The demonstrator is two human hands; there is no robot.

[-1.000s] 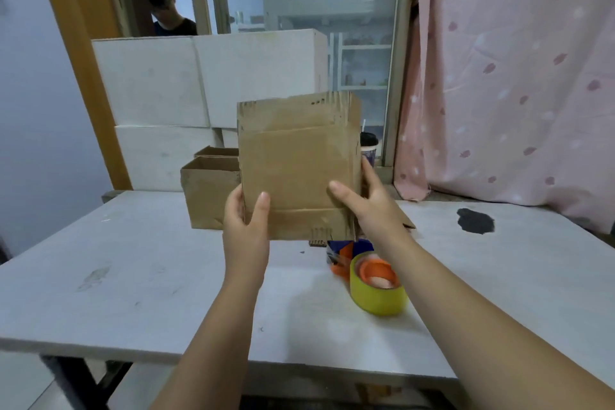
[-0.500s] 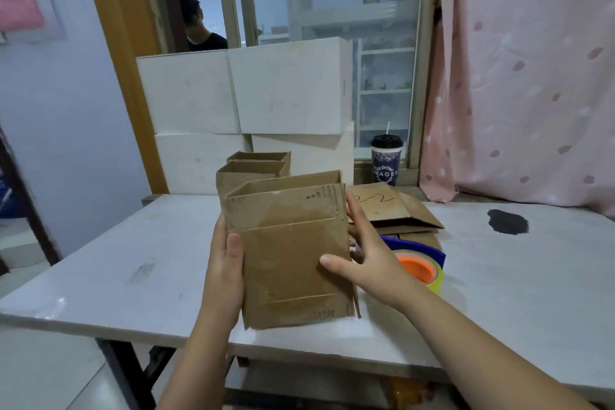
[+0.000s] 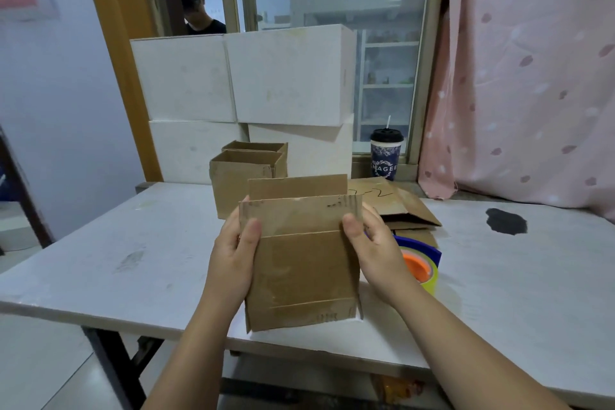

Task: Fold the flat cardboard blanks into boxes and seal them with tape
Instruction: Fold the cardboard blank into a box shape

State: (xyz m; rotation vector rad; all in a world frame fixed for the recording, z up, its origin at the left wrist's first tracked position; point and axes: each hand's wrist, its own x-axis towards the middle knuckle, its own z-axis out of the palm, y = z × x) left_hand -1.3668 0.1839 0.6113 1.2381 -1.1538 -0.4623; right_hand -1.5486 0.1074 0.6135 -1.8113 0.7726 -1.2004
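A brown cardboard blank [image 3: 301, 263] stands upright over the near edge of the white table [image 3: 133, 260], partly spread open at the top, with a rear flap showing behind the front one. My left hand [image 3: 233, 256] grips its left edge, thumb on the front panel. My right hand [image 3: 372, 253] grips its right edge the same way. Just right of that hand lies a tape roll [image 3: 421, 265] with blue, orange and yellow parts, partly hidden. More flat blanks [image 3: 396, 206] lie behind it.
Two open brown boxes [image 3: 246, 176] stand behind the blank, in front of stacked white boxes [image 3: 239, 83]. A dark lidded cup [image 3: 386, 155] sits on the window sill. A black stain [image 3: 506, 221] marks the table's right. A pink curtain [image 3: 532, 70] hangs right; a person [image 3: 196, 7] stands beyond the window.
The blank has come down and toward me, from held high to the table's near edge. Its top has opened, showing a rear flap. Both hands shifted up its sides.
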